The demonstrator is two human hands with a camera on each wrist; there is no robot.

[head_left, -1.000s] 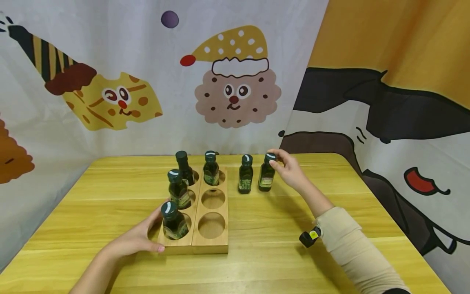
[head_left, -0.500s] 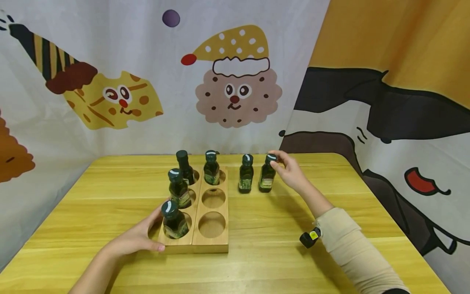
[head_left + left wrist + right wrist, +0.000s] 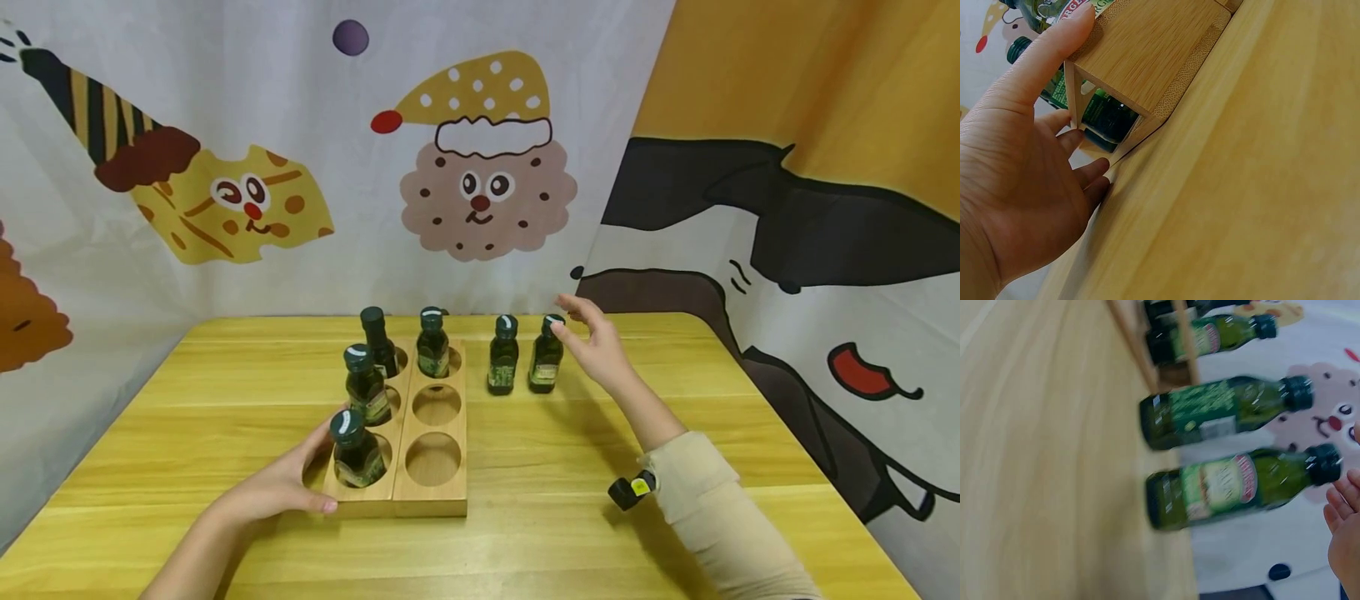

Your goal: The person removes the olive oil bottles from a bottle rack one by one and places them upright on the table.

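Observation:
My left hand [image 3: 281, 487] holds the left front corner of a wooden bottle rack [image 3: 429, 507], thumb on the front panel and fingers at its open side. In the left wrist view, green glass shows inside the rack [image 3: 1147, 56]. Three dark green bottles stand in its left row, the front one [image 3: 358, 458] nearest that hand. Another bottle [image 3: 432, 346] fills the back right hole. My right hand [image 3: 600, 346] is spread beside the cap of the outermost bottle [image 3: 545, 362], which stands upright on the table. The right wrist view shows its fingers [image 3: 1341, 503] straight, just off the cap.
A second loose bottle [image 3: 502, 367] stands upright between the rack and the outermost bottle. Two holes in the rack's right row, the middle one and the front one [image 3: 432, 460], hold no bottle. A printed curtain [image 3: 300, 283] hangs behind the wooden table [image 3: 555, 533].
My right hand has let go of the outermost bottle's cap; its fingers have opened and lifted slightly up and right. That bottle stays standing. My left hand keeps its place on the rack.

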